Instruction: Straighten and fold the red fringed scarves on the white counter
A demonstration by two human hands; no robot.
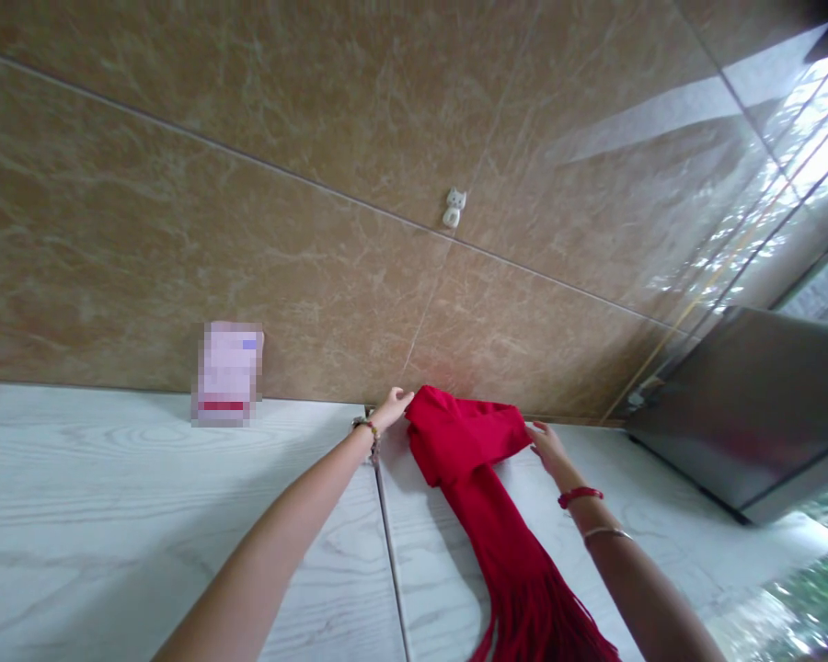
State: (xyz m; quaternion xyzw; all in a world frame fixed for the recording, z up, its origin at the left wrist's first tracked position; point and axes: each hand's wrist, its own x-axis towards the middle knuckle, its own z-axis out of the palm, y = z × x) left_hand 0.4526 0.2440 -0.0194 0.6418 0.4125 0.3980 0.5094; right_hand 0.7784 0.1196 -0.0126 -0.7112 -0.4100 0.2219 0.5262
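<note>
A red scarf [462,441] lies bunched and partly folded against the wall, its long fringed end trailing toward me over the light wood-grain surface. My left hand [391,407] pinches the scarf's upper left corner, thumb and fingers closed on the cloth. At the scarf's right end, my right hand [546,444] grips the edge between thumb and fingers. The folded part lies between my two hands. Bracelets circle both wrists.
A pale pink packet [229,372], blurred out, leans against the brown marbled wall [317,276] on the left. A white cat-shaped hook [454,209] sticks to the wall. On the right stands a dark grey box-like object [745,414] by a bright window.
</note>
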